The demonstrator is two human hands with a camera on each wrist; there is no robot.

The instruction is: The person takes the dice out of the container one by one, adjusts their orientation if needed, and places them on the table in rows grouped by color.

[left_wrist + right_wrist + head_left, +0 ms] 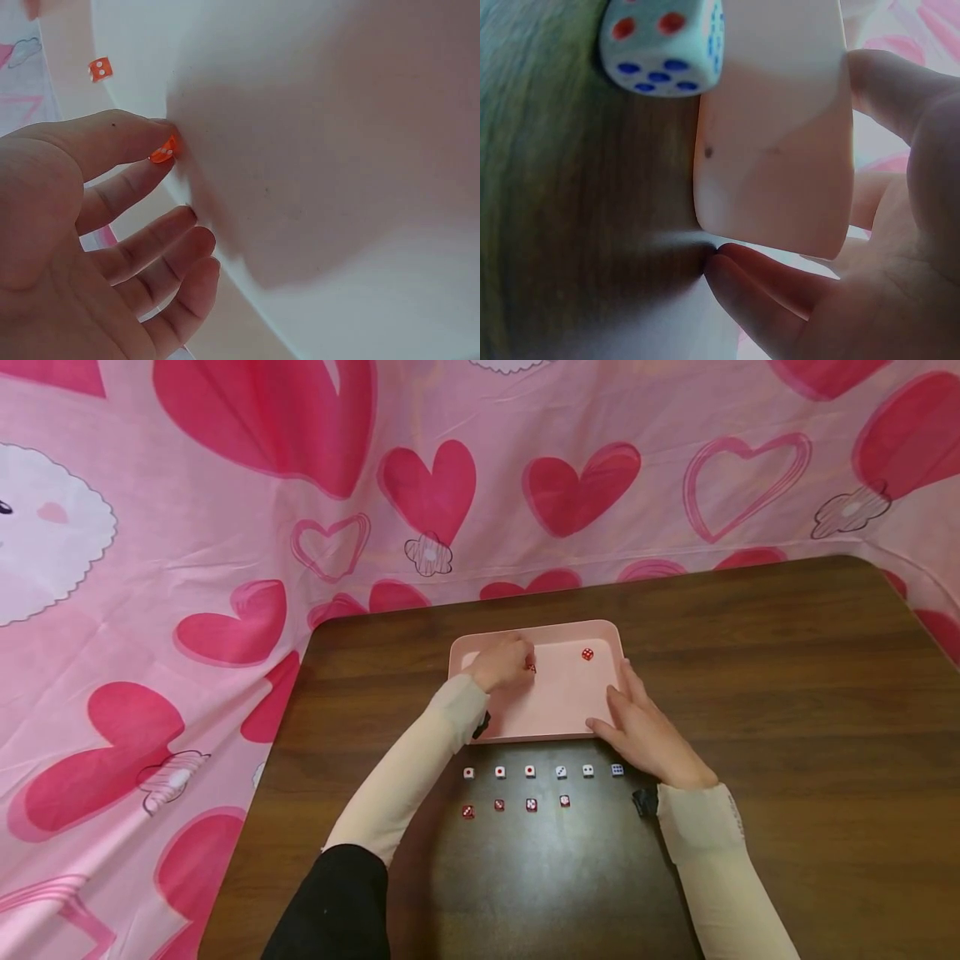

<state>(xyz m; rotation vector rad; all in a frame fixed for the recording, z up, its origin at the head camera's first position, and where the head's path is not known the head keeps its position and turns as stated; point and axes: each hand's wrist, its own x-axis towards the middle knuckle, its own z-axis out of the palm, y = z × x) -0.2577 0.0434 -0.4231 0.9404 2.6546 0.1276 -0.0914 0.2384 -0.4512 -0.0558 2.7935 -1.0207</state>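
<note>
My left hand (501, 664) reaches into a shallow pink tray (562, 706). Between its thumb and index finger it pinches a small red die (163, 150), low over the tray floor; the other fingers are spread loosely. A second red die (587, 654) lies in the tray, towards the far right corner. At the tray's near right corner, my right hand (651, 735) grips the side, the thumb on the front rim and the other fingers along the right wall. The right wrist view shows the tray's outer wall (780, 165) close up, fingertips down at the tabletop.
In front of the tray, a row of white dice (530, 772) lies on the dark wooden table (787, 693). Nearer still is a shorter row of red dice (531, 805). A pink heart-patterned cloth (577, 489) hangs behind and left of the table.
</note>
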